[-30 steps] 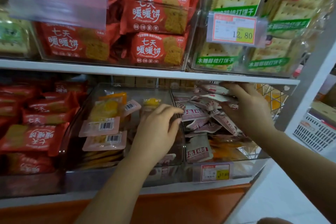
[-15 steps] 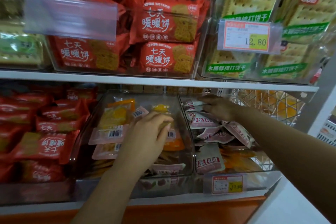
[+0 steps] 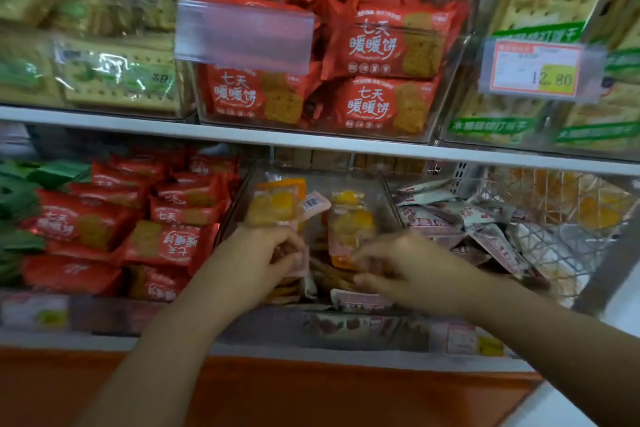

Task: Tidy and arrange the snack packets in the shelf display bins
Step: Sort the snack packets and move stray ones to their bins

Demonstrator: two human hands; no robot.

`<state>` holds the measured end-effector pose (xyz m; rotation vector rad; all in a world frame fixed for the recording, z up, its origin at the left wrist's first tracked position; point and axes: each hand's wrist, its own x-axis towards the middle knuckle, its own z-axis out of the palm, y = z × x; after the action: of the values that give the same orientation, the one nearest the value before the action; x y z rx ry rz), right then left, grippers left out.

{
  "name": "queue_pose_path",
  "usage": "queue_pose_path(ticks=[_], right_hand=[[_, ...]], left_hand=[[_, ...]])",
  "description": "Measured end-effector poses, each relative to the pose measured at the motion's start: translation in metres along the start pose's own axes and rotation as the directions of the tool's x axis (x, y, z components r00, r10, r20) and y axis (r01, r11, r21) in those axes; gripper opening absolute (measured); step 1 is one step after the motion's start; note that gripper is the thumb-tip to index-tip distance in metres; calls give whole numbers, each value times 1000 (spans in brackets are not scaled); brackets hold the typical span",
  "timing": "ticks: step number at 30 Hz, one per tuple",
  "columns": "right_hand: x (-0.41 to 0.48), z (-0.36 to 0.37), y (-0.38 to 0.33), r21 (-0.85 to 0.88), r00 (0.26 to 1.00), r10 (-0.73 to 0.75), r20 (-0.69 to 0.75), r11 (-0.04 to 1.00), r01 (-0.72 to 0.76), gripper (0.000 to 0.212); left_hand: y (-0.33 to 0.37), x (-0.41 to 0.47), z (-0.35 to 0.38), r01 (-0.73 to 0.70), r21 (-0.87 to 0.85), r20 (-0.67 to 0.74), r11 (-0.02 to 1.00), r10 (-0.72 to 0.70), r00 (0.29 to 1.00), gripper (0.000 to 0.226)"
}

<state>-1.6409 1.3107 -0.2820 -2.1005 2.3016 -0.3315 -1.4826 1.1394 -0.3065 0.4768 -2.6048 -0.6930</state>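
Both my hands are inside the clear plastic display bin in the middle of the lower white shelf.
My left hand curls its fingers round the lower end of the pink-edged transparent packet of yellow snack, upright at the bin's left. My right hand pinches the bottom of the second yellow snack packet, upright mid-bin; blur hides finer detail.

Price tag; wire basket; orange panel
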Motion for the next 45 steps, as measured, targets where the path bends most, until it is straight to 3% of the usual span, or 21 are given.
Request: queue_pose_path(ticks=[4, 10, 17, 21, 29, 32, 35, 40, 45], right_hand=[[3, 18, -16, -179, 995, -4, 104, 984, 23, 27], [14, 21, -17, -262, 991, 27, 131, 965, 8, 29], [36, 25, -8, -412, 991, 115, 63, 908, -79, 25], [39, 18, 8, -337, 972, 232, 23, 918, -212, 27], [56, 26, -3, -571, 966, 257, -24, 790, -225, 16], [54, 28, -10, -525, 977, 209, 34, 836, -160, 12], [51, 31, -5, -476, 985, 167, 52, 871, -122, 14], [53, 27, 1, 10, 916, 112, 385, 992, -126, 41], [71, 30, 4, 35, 874, 34, 485, 998, -58, 53]], left_hand=[[-5, -12, 2, -10, 122, 206, 992, -16, 978, 16], [-5, -15, 6, -53, 202, 227, 978, 6, 974, 19], [-10, -8, 9, -107, 238, 211, 965, 57, 976, 24], [-16, -9, 9, -124, 260, 205, 958, 71, 976, 20], [-27, -3, 13, -119, 331, -5, 936, 128, 992, 15], [-31, 1, 12, -129, 421, -94, 898, 185, 978, 19], [-37, 6, 16, -67, 500, -132, 864, 153, 979, 29], [-36, 11, 20, 19, 526, -174, 850, 86, 981, 26], [-39, 12, 21, 12, 539, -200, 842, 114, 973, 30]])
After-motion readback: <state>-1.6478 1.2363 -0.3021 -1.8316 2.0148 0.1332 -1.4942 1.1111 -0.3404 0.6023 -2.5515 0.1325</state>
